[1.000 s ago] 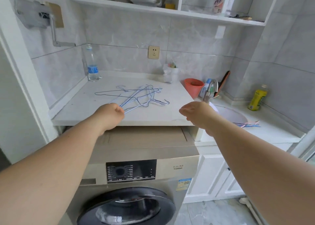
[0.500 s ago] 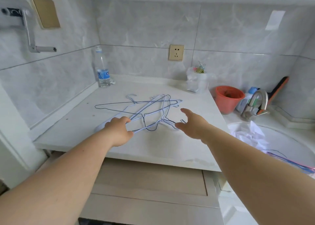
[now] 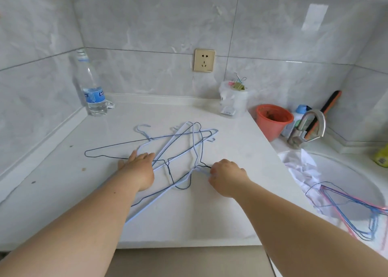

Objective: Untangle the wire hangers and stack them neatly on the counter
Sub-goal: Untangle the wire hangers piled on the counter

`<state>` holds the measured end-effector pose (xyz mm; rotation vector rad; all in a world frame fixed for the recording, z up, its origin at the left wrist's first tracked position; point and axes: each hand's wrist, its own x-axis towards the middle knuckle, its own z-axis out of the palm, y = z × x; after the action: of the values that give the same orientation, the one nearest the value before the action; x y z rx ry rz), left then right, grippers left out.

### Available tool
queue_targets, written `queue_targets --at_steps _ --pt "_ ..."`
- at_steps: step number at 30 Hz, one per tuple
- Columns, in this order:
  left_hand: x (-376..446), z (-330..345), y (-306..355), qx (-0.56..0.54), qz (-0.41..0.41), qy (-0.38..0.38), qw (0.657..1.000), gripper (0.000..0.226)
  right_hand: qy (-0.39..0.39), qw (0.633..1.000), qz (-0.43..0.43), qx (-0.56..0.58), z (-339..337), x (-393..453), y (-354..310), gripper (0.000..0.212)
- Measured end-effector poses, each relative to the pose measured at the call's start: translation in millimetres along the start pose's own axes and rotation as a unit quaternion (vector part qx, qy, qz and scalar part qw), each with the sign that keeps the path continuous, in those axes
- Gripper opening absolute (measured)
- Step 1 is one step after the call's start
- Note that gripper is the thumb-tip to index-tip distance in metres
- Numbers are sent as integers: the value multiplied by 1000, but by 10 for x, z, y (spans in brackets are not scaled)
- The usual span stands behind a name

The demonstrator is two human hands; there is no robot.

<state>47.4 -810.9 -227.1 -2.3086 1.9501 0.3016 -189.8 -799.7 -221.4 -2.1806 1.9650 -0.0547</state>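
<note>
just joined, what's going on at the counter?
A person is working on a tangle of wire hangers on the white counter. The left hand lies flat on the pile, while the right hand pinches a hanger neck. Nothing is separated or stacked yet. More hangers lie in the sink.

A clear water bottle (image 3: pixel 92 91) is seen upright at the left by the wall; a wall socket (image 3: pixel 204 60) is set upper centre; an orange pot (image 3: pixel 273 120) is placed right of centre; a tap (image 3: pixel 308 129) is seen just beside it; crumpled white cloth (image 3: pixel 302 167) is spread below.
</note>
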Motion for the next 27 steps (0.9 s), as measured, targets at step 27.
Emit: queue_targets --at_steps 27 --pt "-387 -1090 291 -161 51 208 963 31 290 952 -21 100 -519 19 63 24"
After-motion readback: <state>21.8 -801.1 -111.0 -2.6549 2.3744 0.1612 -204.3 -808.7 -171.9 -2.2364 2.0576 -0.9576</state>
